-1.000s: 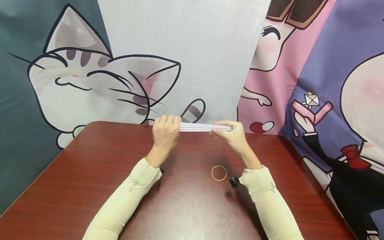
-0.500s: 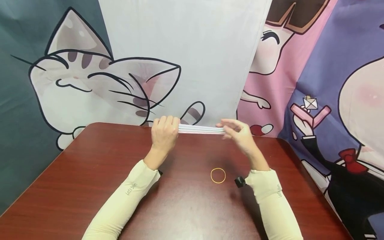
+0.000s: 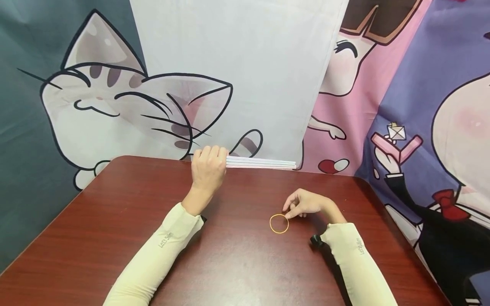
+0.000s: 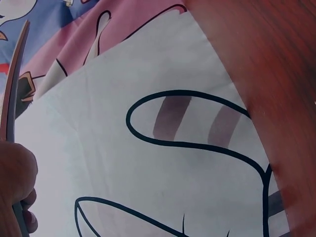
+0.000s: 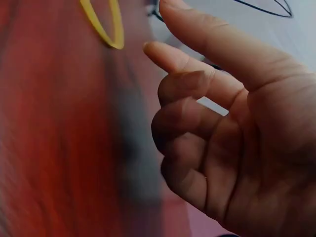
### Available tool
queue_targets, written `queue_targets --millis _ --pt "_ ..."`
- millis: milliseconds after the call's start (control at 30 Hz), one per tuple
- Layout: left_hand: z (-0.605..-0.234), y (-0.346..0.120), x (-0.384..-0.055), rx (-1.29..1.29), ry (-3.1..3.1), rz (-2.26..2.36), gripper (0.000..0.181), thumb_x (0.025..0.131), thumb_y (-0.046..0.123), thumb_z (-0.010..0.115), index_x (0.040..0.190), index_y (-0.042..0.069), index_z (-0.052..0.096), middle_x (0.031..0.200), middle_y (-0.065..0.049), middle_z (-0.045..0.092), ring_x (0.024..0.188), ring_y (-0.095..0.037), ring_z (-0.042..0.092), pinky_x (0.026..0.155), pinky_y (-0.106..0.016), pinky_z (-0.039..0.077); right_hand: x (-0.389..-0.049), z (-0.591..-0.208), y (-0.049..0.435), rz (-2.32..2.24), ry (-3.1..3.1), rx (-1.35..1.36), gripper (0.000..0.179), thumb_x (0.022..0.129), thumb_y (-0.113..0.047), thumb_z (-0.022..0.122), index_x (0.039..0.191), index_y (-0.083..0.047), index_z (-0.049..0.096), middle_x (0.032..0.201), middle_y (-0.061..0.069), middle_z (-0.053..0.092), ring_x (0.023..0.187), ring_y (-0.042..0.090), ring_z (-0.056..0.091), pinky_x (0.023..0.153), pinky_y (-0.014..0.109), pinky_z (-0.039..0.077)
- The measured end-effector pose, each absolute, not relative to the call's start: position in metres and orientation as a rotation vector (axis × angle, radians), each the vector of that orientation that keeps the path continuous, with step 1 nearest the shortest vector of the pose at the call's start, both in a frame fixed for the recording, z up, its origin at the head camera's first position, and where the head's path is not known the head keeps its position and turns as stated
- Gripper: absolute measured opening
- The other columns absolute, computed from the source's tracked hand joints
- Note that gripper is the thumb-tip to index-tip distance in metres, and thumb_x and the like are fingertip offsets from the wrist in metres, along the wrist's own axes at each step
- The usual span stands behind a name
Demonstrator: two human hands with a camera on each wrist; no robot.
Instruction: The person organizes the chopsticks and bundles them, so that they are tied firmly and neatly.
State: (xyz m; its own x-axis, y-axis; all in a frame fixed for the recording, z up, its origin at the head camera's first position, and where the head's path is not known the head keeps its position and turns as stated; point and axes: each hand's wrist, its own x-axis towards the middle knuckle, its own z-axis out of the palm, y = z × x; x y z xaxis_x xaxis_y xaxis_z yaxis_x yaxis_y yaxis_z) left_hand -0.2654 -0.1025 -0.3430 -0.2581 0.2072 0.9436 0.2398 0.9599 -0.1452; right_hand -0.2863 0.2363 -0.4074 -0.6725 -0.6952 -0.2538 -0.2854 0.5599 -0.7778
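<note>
My left hand [image 3: 208, 168] grips one end of a stack of thin white strips [image 3: 264, 162], held level above the far edge of the table. In the left wrist view the stack [image 4: 15, 74] shows edge-on beside part of the left hand [image 4: 17, 173]. A yellow rubber band [image 3: 279, 233] lies in a ring on the table. Just to its right is my right hand [image 3: 310, 204], thumb and forefinger near the band. The right wrist view shows a gap between the right hand's [image 5: 232, 113] thumb and forefinger, with the band [image 5: 117, 45] beyond the fingertips.
The reddish-brown wooden table [image 3: 229, 263] has rounded far corners. Behind it hangs a cloth backdrop [image 3: 245, 63] printed with a cartoon cat and other figures. A small black device [image 3: 315, 241] sits at the right cuff.
My right hand has let go of the strips' right end and come down toward the rubber band. The left hand still holds the strips in nearly the same place.
</note>
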Motion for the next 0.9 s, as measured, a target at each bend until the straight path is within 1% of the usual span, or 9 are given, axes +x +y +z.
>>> queue_targets --millis 133,300,400,567,667,733,767,833,900 --pt "-0.341 -0.103 -0.267 -0.321 -1.837 -0.053 0.029 0.097 0.014 0.053 0.07 0.006 0.055 0.064 -0.009 0.053 0.062 -0.029 0.052 0.059 -0.04 0.039 -0.288 -0.415 0.23 -1.018 2.223 -0.769 0.021 0.08 -0.015 0.082 0.097 -0.003 0.075 0.058 0.0 0.057 0.047 0.008 0.045 0.044 0.022 0.039" --pt "-0.337 -0.104 -0.268 -0.322 -1.832 -0.055 0.027 0.096 0.014 0.056 0.071 0.005 0.055 0.065 -0.01 0.054 0.062 -0.029 0.053 0.059 -0.04 0.039 -0.292 -0.417 0.228 -1.051 2.24 -0.788 0.018 0.077 -0.009 0.083 0.091 -0.002 0.075 0.056 -0.004 0.053 0.044 0.006 0.038 0.043 0.02 0.033" --pt "-0.336 -0.105 -0.268 -0.314 -1.844 -0.056 0.028 0.097 0.014 0.054 0.071 0.005 0.055 0.065 -0.01 0.054 0.062 -0.029 0.053 0.059 -0.04 0.039 -0.294 -0.417 0.226 -1.036 2.272 -0.799 0.014 0.075 -0.009 0.084 0.085 -0.003 0.076 0.055 -0.006 0.051 0.045 0.005 0.037 0.044 0.02 0.031" --pt "-0.336 -0.106 -0.267 -0.308 -1.855 -0.063 0.029 0.098 0.015 0.053 0.071 0.005 0.055 0.065 -0.01 0.054 0.062 -0.03 0.053 0.059 -0.04 0.039 -0.293 -0.414 0.222 -0.98 2.314 -0.827 0.007 0.077 -0.005 0.08 0.079 0.0 0.075 0.056 -0.007 0.052 0.052 0.004 0.039 0.049 0.019 0.03" --pt "-0.337 -0.106 -0.267 -0.312 -1.851 -0.065 0.028 0.097 0.015 0.054 0.071 0.005 0.054 0.065 -0.01 0.054 0.061 -0.03 0.052 0.058 -0.04 0.038 -0.289 -0.411 0.221 -0.914 2.317 -0.87 0.005 0.081 -0.005 0.075 0.08 0.0 0.074 0.06 -0.006 0.052 0.056 0.004 0.042 0.052 0.019 0.033" --pt "-0.339 -0.105 -0.267 -0.312 -1.857 -0.062 0.029 0.097 0.015 0.054 0.07 0.005 0.054 0.064 -0.01 0.054 0.061 -0.03 0.052 0.057 -0.04 0.038 -0.287 -0.408 0.222 -0.925 2.285 -0.893 0.006 0.085 -0.004 0.069 0.083 0.002 0.07 0.064 0.0 0.056 0.059 0.008 0.047 0.054 0.021 0.04" --pt "-0.34 -0.105 -0.267 -0.312 -1.86 -0.063 0.029 0.097 0.015 0.054 0.07 0.005 0.054 0.064 -0.01 0.054 0.06 -0.03 0.052 0.057 -0.04 0.039 -0.286 -0.407 0.224 -0.968 2.259 -0.898 0.007 0.088 -0.003 0.065 0.085 0.003 0.068 0.068 0.004 0.06 0.062 0.01 0.053 0.056 0.023 0.044" --pt "-0.341 -0.105 -0.266 -0.316 -1.872 -0.064 0.029 0.097 0.015 0.053 0.07 0.006 0.054 0.064 -0.01 0.054 0.06 -0.03 0.052 0.057 -0.04 0.038 -0.285 -0.405 0.227 -1.164 2.178 -0.859 0.009 0.092 -0.001 0.058 0.088 0.005 0.064 0.078 0.011 0.067 0.07 0.016 0.063 0.064 0.027 0.054" --pt "-0.343 -0.105 -0.266 -0.32 -1.88 -0.065 0.029 0.097 0.015 0.052 0.069 0.006 0.053 0.064 -0.01 0.054 0.06 -0.03 0.052 0.057 -0.04 0.038 -0.284 -0.402 0.23 -1.47 2.03 -0.799 0.012 0.096 0.004 0.05 0.09 0.004 0.061 0.087 0.015 0.07 0.079 0.02 0.069 0.074 0.033 0.058"
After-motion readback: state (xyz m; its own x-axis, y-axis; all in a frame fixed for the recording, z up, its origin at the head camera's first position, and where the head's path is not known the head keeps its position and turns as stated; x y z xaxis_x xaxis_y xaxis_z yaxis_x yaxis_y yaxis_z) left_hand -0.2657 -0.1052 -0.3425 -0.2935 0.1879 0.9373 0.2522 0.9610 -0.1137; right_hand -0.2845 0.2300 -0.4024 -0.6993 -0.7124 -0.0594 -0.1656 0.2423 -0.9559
